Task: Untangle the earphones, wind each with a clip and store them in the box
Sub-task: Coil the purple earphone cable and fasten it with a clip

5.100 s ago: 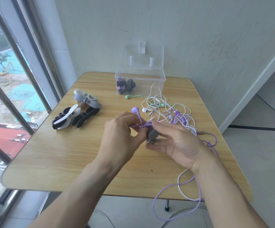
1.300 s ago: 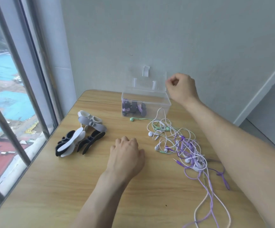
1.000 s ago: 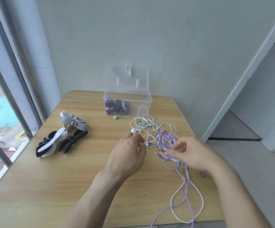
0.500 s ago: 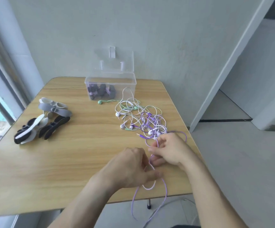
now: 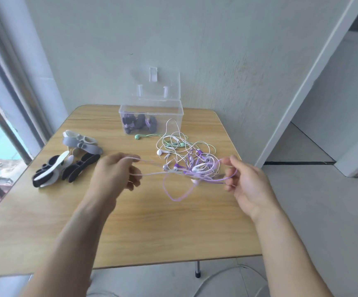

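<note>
A tangle of purple, white and green earphones lies on the wooden table, right of centre. My left hand grips a purple earphone cable and holds it above the table. My right hand pinches the other side of the same purple cable next to the tangle, so the cable stretches between both hands with a loop hanging down. The clear box stands open at the far edge with wound earphones inside. Grey, black and white clips lie at the left.
A green earbud lies in front of the box. The box's lid leans back against the wall. A window runs along the left, and a doorway opens at the right. The table's right edge is close to my right hand.
My hands were together at the near edge half a second ago. They have lifted and drawn apart, pulling the purple cable taut between them. Before that, my right hand came back from the box.
</note>
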Action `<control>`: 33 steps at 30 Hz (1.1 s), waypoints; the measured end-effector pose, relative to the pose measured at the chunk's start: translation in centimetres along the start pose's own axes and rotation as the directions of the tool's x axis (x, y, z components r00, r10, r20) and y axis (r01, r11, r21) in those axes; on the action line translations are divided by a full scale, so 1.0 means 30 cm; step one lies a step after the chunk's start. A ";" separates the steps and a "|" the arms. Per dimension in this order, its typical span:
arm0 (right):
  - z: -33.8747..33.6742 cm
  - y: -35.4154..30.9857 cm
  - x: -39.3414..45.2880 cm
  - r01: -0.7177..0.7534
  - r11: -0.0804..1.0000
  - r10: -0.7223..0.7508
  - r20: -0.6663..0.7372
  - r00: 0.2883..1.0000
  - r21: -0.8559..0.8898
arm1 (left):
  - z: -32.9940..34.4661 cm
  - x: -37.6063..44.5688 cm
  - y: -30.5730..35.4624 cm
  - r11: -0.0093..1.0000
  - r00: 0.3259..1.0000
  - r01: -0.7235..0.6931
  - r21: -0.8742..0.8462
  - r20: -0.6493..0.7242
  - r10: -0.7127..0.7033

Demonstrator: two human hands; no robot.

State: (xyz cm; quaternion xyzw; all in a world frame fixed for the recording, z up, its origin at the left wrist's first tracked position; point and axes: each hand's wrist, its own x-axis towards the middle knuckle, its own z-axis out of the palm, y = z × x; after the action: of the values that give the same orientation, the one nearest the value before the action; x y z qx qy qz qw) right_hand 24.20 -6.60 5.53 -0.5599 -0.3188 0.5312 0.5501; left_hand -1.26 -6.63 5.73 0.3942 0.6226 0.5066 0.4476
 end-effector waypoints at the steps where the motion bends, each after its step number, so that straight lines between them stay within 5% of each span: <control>1: -0.007 -0.004 0.001 -0.003 1.000 0.004 -0.029 1.000 0.019 | -0.022 0.009 0.005 0.994 0.998 0.051 -0.093 -0.031 -0.054; 5: -0.039 -0.013 0.002 0.013 1.000 -0.013 -0.095 0.995 -0.007 | -0.085 0.023 0.016 0.845 0.969 0.223 -0.487 0.021 -0.244; 10: -0.033 -0.003 -0.011 0.143 0.989 -0.142 -0.034 0.989 0.025 | -0.095 0.006 0.021 0.663 0.965 0.246 -0.707 0.118 -0.233; 12: -0.021 -0.003 -0.021 0.206 0.978 -0.208 0.053 0.977 0.043 | -0.066 -0.014 0.021 0.874 0.983 0.147 -0.463 -0.032 -0.182; 14: -0.003 -0.003 -0.034 0.227 0.970 -0.239 0.164 0.957 0.086 | -0.021 -0.054 0.018 0.990 0.987 -0.037 -0.135 -0.160 0.016; 17: 0.034 0.002 -0.061 0.185 0.972 -0.224 0.337 0.914 0.143 | 0.055 -0.132 0.008 0.879 0.884 -0.456 0.139 -0.041 0.465; 19: 0.057 0.006 -0.079 0.147 0.973 -0.211 0.419 0.883 0.179 | 0.104 -0.153 -0.024 0.770 0.801 -0.599 0.222 0.178 0.572; 22: 0.083 0.007 -0.092 0.102 0.954 -0.231 0.475 0.849 0.282 | 0.137 -0.153 -0.063 0.810 0.781 -0.548 0.208 0.474 0.407; 24: 0.087 0.001 -0.093 0.095 0.936 -0.254 0.459 0.851 0.340 | 0.133 -0.139 -0.074 0.746 0.770 -0.579 0.329 0.522 0.367; 29: 0.060 -0.016 -0.055 0.032 0.867 -0.204 0.296 0.933 0.497 | 0.081 -0.075 -0.046 0.871 0.922 -0.380 0.312 0.208 0.327; 31: 0.040 -0.019 -0.030 0.030 0.863 -0.124 0.154 0.980 0.504 | 0.045 -0.034 -0.021 0.973 0.979 -0.200 0.113 -0.002 0.201; 33: 0.020 -0.017 -0.018 0.022 0.886 -0.046 0.040 0.998 0.463 | 0.003 -0.005 0.000 0.964 0.996 0.014 -0.265 -0.083 -0.037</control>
State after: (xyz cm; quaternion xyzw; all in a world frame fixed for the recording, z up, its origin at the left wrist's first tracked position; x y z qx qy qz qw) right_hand 23.61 -6.84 6.23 -0.3938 -0.2068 0.5959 0.6686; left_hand -1.14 -6.74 5.76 0.3007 0.5733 0.5960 0.4750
